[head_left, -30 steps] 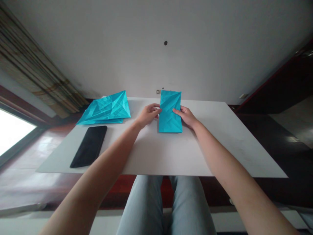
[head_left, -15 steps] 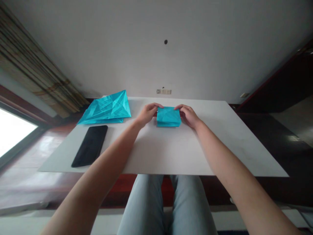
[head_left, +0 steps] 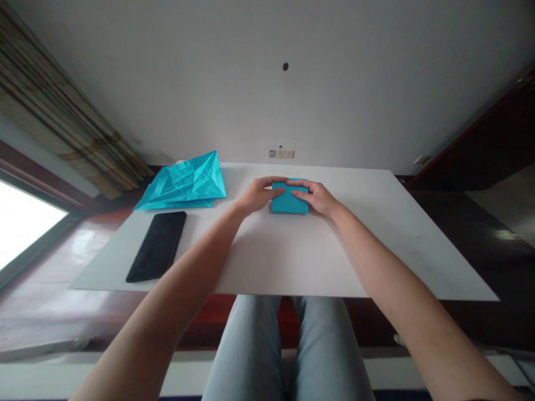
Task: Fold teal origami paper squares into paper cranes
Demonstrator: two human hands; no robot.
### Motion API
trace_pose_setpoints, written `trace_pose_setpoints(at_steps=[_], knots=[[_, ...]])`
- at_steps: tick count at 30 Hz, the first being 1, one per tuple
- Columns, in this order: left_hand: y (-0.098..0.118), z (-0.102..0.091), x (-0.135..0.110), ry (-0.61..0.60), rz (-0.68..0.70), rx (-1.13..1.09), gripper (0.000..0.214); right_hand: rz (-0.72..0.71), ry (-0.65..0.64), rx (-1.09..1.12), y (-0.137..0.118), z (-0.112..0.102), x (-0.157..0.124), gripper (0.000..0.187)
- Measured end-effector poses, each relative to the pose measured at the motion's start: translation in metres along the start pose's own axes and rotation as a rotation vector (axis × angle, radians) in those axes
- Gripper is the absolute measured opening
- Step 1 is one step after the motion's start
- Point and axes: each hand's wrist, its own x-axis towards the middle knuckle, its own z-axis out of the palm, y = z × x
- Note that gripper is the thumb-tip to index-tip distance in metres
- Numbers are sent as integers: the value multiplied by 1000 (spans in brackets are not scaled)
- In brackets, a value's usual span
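A small square of folded turquoise paper (head_left: 290, 206) is at the far middle of the white table. My left hand (head_left: 256, 196) grips it from the left, with the thumb on the face toward me and the index finger along its top edge. On the other side my right hand (head_left: 321, 198) holds it the same way, and the two index fingertips meet near the middle of that edge. The other fingers are mostly hidden. To the left lies a larger, creased piece of folded turquoise paper (head_left: 188, 181), apart from both hands.
A black phone-like slab (head_left: 156, 247) rests on the left of the white table (head_left: 288, 262), close to my left forearm. Behind the table stands a wall with sockets (head_left: 281, 153). My legs (head_left: 251, 345) are under the near edge.
Both hands have moved inward over the small paper, thumbs now on its face. The layered, partly raised paper now looks pressed flat. The view has shifted slightly.
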Motion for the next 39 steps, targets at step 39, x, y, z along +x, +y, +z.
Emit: trace_pose_setpoints(at_steps=[39], knots=[[18, -9, 0, 131, -70, -83, 51, 29, 52, 28, -15, -19, -7, 116]])
